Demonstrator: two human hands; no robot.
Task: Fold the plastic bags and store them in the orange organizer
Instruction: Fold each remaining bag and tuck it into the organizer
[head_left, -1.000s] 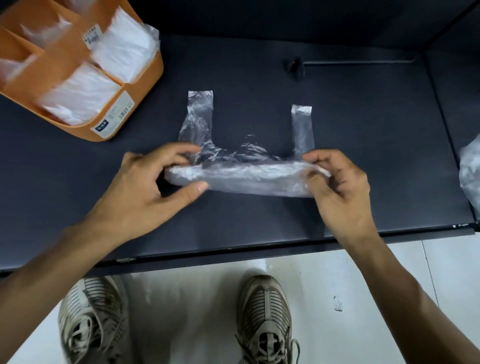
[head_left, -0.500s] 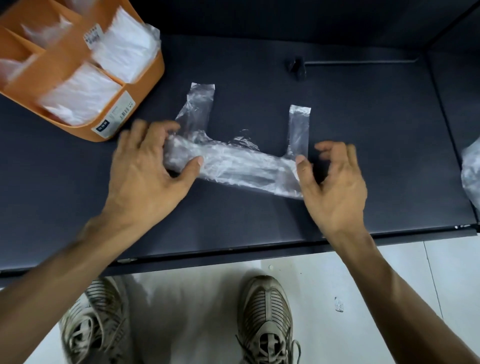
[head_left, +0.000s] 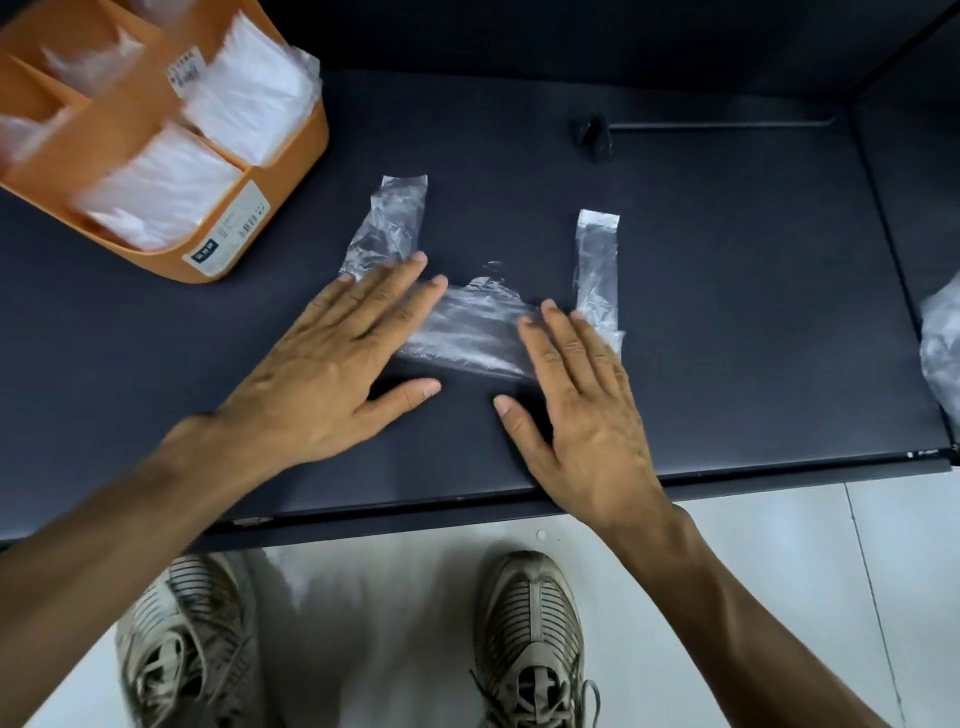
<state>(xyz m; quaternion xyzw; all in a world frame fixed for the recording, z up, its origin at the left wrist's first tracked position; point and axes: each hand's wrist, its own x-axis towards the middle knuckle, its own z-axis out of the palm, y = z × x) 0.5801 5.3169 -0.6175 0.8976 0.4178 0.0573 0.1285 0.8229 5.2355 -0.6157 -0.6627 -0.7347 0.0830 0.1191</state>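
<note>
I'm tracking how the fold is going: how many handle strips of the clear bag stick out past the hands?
2. The left handle strip lies beyond the left hand; the right handle strip lies beyond the right hand. None seems hidden.

Your left hand and right hand hide both ends of the bag. The organizer is blurred and cut off at top-left. Another bag is cut by the right edge.

left hand and right hand flat, pressing plastic bag
</note>
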